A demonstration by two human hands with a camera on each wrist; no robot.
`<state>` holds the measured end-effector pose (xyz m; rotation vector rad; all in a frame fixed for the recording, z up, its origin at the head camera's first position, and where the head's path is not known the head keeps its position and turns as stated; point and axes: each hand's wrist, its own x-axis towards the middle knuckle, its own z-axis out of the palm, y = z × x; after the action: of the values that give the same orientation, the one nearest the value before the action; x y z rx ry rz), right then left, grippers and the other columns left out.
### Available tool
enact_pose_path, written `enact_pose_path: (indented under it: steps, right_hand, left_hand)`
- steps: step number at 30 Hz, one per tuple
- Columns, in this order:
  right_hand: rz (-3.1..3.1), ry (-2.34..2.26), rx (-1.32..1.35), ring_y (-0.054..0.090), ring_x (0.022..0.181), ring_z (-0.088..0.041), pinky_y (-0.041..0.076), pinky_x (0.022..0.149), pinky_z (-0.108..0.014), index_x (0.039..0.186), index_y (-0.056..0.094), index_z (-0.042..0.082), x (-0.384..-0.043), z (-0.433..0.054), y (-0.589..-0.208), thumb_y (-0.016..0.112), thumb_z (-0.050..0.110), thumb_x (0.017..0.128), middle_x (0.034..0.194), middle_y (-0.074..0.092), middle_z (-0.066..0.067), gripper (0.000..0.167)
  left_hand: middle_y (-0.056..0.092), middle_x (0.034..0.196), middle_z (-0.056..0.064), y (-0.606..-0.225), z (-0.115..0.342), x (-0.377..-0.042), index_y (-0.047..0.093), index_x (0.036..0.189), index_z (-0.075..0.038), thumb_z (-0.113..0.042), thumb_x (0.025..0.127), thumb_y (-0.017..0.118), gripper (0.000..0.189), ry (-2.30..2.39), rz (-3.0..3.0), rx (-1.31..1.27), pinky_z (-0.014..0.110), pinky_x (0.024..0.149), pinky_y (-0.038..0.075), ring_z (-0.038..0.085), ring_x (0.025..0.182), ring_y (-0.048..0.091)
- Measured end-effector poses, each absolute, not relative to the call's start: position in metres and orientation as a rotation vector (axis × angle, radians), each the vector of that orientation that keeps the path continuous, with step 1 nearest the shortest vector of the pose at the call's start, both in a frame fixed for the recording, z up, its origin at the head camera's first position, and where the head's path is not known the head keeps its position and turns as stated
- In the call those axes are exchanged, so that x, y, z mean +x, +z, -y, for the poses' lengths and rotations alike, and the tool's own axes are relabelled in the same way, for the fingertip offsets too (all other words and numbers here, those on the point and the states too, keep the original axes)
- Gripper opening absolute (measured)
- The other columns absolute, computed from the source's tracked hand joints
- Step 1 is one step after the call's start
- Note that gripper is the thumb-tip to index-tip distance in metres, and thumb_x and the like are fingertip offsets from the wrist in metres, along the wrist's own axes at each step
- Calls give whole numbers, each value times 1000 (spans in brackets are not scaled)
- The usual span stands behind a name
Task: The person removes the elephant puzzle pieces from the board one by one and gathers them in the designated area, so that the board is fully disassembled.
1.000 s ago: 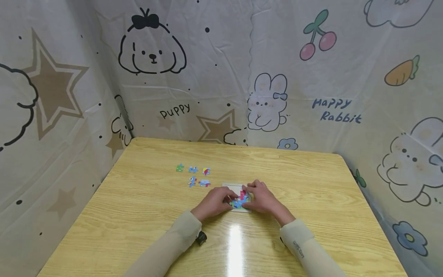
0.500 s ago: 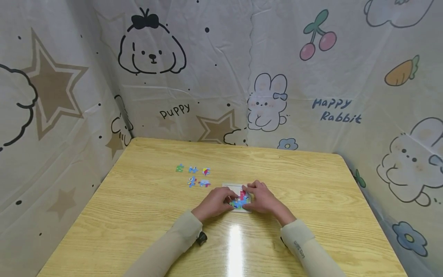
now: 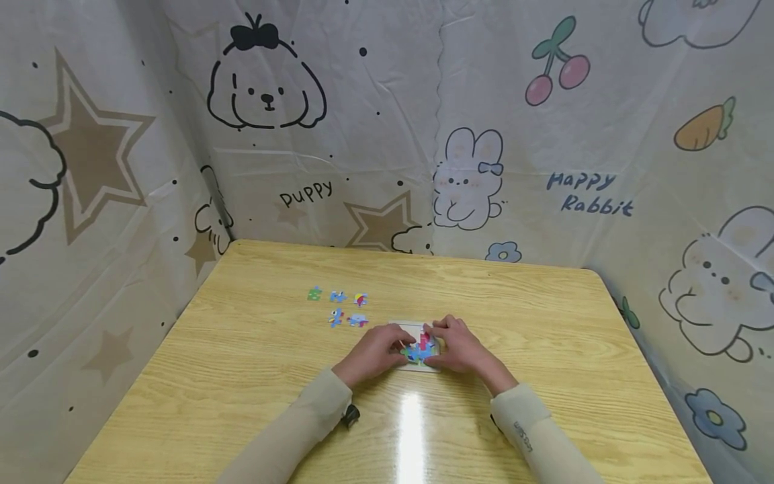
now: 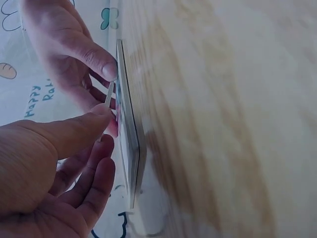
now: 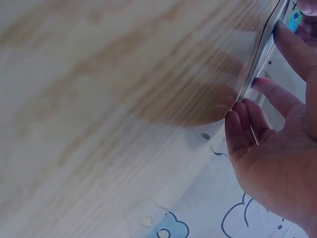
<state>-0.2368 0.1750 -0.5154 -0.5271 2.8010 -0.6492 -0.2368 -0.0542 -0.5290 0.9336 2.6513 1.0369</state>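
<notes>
A puzzle piece [image 4: 108, 95] is pinched by the left hand [image 3: 375, 350] over the puzzle board [image 3: 417, 368], which is touched by the spread right hand [image 3: 457, 346] (five loose pieces [image 3: 337, 296] are seen on the table [image 3: 514, 302]).

Right hand [image 5: 277, 144] — touching 1 board [image 5: 259, 57] (seen edge-on).

A curtained-off booth: fabric sheets [image 3: 387, 87] bearing a puppy print [image 3: 267, 84] and rabbit prints [image 3: 467, 181] hang behind and on both sides of a wood-grain bench [image 3: 514, 302].
</notes>
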Motion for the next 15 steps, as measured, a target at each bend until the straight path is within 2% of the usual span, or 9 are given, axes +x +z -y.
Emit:
enact_pose_path:
  steps: [9, 15]
  right_hand:
    - [-2805, -623, -520, 47, 122, -32, 48, 103, -49, 152, 53, 12, -237, -175, -517, 85, 34, 87, 147, 52, -17, 75]
    - [-2802, -610, -509, 47, 124, -33, 47, 105, -50, 152, 52, 13, -238, -176, -518, 85, 36, 87, 148, 52, -17, 76]
  left_hand:
    - [74, 114, 7, -530, 66, -240, 75, 121, -5, -7, 90, 80, 31, 1139, -2628, 919, 26, 87, 58, 16, 96, 70]
    - [73, 111, 7, -528, 84, -238, 74, 122, -3, -5, 91, 79, 32, 1208, -2611, 881, 30, 88, 59, 19, 97, 70]
